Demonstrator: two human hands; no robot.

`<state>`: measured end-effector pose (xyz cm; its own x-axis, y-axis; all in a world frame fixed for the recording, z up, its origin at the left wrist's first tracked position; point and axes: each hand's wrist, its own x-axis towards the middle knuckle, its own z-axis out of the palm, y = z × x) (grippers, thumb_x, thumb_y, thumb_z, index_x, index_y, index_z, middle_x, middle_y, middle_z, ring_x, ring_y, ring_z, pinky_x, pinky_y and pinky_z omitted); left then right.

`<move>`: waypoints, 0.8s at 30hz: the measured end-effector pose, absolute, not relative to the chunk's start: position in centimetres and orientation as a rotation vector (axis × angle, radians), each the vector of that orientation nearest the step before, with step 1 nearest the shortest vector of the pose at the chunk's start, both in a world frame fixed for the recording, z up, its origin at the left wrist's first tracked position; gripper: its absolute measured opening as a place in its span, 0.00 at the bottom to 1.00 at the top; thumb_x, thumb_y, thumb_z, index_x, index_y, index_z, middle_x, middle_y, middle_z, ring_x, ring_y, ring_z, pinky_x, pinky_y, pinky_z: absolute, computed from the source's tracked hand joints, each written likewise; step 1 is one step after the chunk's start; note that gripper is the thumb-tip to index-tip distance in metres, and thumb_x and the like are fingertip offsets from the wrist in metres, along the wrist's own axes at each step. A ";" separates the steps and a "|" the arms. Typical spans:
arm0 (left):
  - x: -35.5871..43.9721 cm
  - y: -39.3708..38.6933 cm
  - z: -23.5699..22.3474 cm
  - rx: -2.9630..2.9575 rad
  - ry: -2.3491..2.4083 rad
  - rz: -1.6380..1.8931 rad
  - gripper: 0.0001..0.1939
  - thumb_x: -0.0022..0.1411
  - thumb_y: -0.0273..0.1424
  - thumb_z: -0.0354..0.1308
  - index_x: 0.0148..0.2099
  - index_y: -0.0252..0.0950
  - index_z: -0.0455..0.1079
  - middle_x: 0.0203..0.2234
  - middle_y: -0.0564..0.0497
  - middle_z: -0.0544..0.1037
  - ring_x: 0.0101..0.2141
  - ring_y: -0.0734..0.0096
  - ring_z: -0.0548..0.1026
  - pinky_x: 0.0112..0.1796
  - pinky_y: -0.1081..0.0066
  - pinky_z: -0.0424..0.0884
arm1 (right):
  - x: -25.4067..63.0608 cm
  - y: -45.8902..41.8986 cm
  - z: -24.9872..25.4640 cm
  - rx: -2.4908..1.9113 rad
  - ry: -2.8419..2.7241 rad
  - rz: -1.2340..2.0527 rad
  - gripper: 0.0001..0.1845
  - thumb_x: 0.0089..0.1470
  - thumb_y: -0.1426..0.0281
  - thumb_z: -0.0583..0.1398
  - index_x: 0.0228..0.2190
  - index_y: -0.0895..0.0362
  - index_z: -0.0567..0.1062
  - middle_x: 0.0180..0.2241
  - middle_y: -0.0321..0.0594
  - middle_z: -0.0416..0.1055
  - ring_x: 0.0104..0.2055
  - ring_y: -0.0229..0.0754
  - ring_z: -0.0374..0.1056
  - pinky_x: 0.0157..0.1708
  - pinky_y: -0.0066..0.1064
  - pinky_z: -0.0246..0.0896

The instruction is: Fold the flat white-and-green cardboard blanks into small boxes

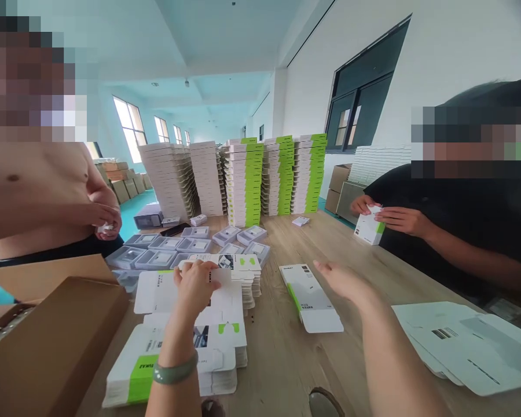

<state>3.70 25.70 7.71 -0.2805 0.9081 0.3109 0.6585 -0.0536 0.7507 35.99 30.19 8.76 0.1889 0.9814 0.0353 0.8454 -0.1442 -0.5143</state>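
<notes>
Several smooth, flat cartons [223,315] are lying piled left of centre, the left hand [197,289] touching them; whether its grip is clamping one, I cannot tell. Right of centre, the right hand [341,281], grip spread apart, is hovering beside a slim white box [310,292] on the wood-grained counter [278,365]. Translucent trays [195,246] are crowding behind.

A pale brown, wood-grained surface [278,365] carries stacks of flattened white-and-green printed cardboard cartons [219,339] at near left, a slim white-and-green cardboard box [310,292] near the middle and loose flat white cardboard cartons [460,341] at right. Beyond the stacks sit clear plastic trays [160,259]; towers of white-and-green boxes [244,185] line the far end, a small white packet [301,221] just before them.
</notes>
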 end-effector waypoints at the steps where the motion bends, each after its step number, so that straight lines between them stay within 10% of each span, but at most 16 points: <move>1: 3.7 25.3 8.3 1.692 1.914 1.300 0.07 0.45 0.27 0.68 0.28 0.45 0.78 0.31 0.48 0.81 0.53 0.35 0.72 0.65 0.35 0.42 | 35.4 29.5 9.3 -1.997 -1.740 0.489 0.17 0.71 0.62 0.57 0.43 0.59 0.82 0.46 0.55 0.81 0.48 0.55 0.78 0.47 0.47 0.73; 6: 4.5 22.8 11.4 1.674 1.648 1.599 0.17 0.63 0.48 0.62 0.40 0.41 0.81 0.31 0.50 0.79 0.33 0.59 0.75 0.40 0.62 0.72 | 31.6 25.8 12.0 -1.559 -1.912 0.761 0.21 0.71 0.55 0.54 0.38 0.53 0.81 0.42 0.43 0.83 0.46 0.51 0.77 0.45 0.38 0.68; 17: 6.2 22.7 11.4 1.185 1.130 1.546 0.30 0.51 0.54 0.75 0.49 0.39 0.81 0.32 0.50 0.85 0.31 0.66 0.79 0.29 0.74 0.76 | 28.3 23.5 12.5 -0.943 -1.639 0.622 0.26 0.67 0.55 0.58 0.62 0.49 0.68 0.54 0.46 0.73 0.48 0.47 0.73 0.37 0.37 0.70; 24: 6.9 22.3 11.7 1.452 1.078 1.518 0.25 0.60 0.57 0.67 0.38 0.38 0.83 0.21 0.58 0.71 0.25 0.77 0.62 0.24 0.81 0.60 | 27.7 23.1 12.8 -1.035 -1.659 0.404 0.19 0.62 0.56 0.59 0.50 0.50 0.78 0.50 0.48 0.69 0.52 0.53 0.67 0.33 0.37 0.67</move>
